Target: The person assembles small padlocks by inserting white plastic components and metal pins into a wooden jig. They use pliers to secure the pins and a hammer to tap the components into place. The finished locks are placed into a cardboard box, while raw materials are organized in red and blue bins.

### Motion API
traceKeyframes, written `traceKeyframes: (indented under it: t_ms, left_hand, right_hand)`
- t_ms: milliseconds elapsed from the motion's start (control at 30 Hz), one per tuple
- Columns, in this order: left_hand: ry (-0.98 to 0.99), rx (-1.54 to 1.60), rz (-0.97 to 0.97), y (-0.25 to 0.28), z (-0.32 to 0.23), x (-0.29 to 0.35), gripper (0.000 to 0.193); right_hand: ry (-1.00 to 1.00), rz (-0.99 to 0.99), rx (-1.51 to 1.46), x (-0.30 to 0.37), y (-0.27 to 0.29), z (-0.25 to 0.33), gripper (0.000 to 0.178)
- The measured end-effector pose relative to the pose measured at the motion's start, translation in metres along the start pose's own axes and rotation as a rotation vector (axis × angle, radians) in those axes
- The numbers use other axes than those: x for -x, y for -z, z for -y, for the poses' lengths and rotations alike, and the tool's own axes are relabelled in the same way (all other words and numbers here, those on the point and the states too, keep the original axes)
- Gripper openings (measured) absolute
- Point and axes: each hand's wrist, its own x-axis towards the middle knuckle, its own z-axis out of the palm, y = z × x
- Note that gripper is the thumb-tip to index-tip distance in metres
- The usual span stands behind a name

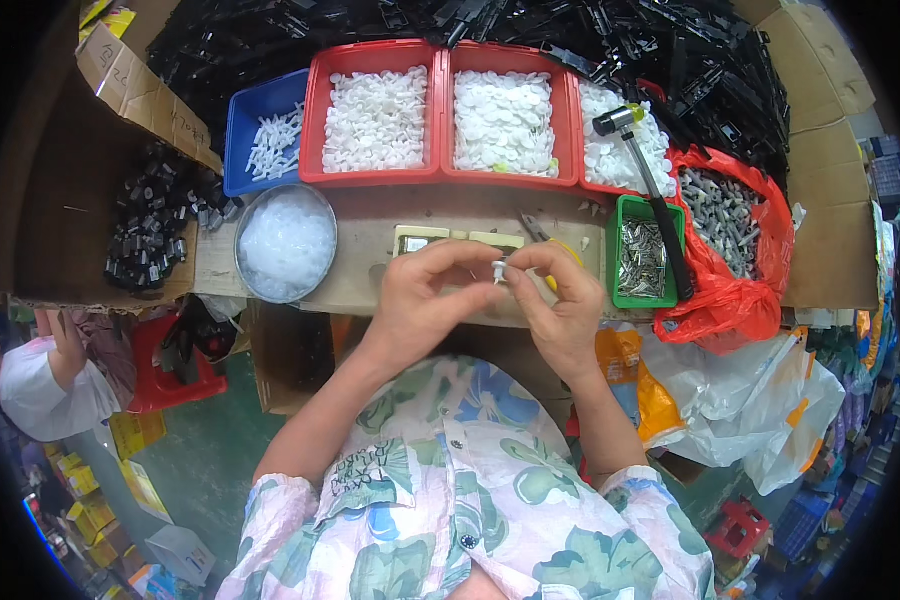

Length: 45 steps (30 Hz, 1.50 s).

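Part (499,270) – wht; shirt (510,490) – flrl, grn/pink.

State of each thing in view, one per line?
Right hand: pinching white part
Left hand: fingertips at it, grip unclear
Blue bin: open, partly filled
Red bins: open, well filled
Round dish: uncovered, filled
Green tray: open, holding parts
Hammer: lying, unheld
Yellow-handled tool: lying, partly hidden
Red bag: open, filled
Left cardboard box: open

white plastic bag (760,385), right | yellow boxes (90,517), lower left | green floor (225,450)
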Motion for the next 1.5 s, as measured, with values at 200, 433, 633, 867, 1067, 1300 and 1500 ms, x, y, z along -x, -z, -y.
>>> traceKeyframes:
  t_ms: [200,433,633,867,1067,1300,1500]
  left_hand:
    - [-0.014,-0.088,0.020,0.015,0.006,0.006,0.035]
    - [-0.299,-0.575,-0.140,0.032,0.004,0.011,0.041]
    - [-0.565,-0.924,-0.152,0.044,0.020,0.014,0.042]
    - [-0.608,-0.972,-0.101,0.048,0.027,0.014,0.043]
    - [-0.595,-0.987,-0.083,0.047,0.025,0.012,0.042]
    - [-0.602,-1.025,-0.081,0.046,0.021,0.010,0.035]
    - [-0.631,-1.113,-0.068,0.045,0.016,0.004,0.025]
  right_hand:
    - [0.056,0.032,-0.028,0.002,-0.016,-0.002,0.011]
    - [0.101,0.075,0.027,-0.010,-0.033,-0.019,0.012]
    - [0.246,0.089,0.243,-0.026,-0.045,-0.035,0.012]
    - [0.250,0.112,0.270,-0.029,-0.049,-0.035,0.012]
    - [0.260,0.122,0.278,-0.031,-0.050,-0.038,0.011]
    - [0.270,0.143,0.277,-0.033,-0.050,-0.036,0.013]
    - [0.242,0.098,0.194,-0.030,-0.037,-0.033,0.014]
